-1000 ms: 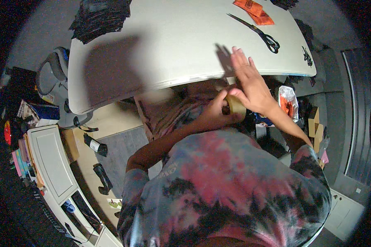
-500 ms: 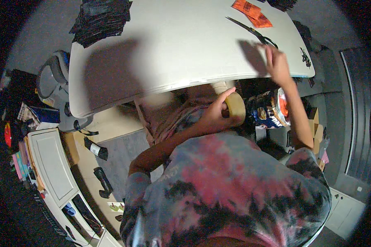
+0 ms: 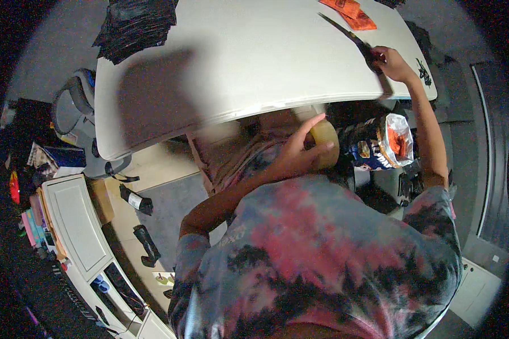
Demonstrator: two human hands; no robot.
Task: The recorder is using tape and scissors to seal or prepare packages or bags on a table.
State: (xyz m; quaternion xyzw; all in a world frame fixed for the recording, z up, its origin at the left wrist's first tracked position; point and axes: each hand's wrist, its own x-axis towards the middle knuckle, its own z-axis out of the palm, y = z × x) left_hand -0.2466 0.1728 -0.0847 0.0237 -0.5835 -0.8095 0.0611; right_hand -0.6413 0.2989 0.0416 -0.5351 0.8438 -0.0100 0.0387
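Observation:
In my right hand [image 3: 396, 65], the fingers close round the handles of black scissors [image 3: 354, 38], whose long blades point to the far left over the white table [image 3: 254, 62]. My left hand [image 3: 302, 148] grips a wide, yellowish roll of tape [image 3: 328, 140] in front of my body, below the table's near edge. Just right of the roll is a dark blue printed bag [image 3: 369, 150], its silvery mouth open with orange pieces [image 3: 398, 142] inside.
Flat orange packets [image 3: 359, 20] lie beyond the scissors. A stack of black sheets [image 3: 136, 28] covers the far left corner, and small black bits [image 3: 423, 73] lie near the right edge. A grey chair [image 3: 73, 107] and a white cabinet [image 3: 76, 226] stand at left.
My right hand has moved forward and right and taken hold of the scissors by the handles. The left hand keeps its grip on the tape roll.

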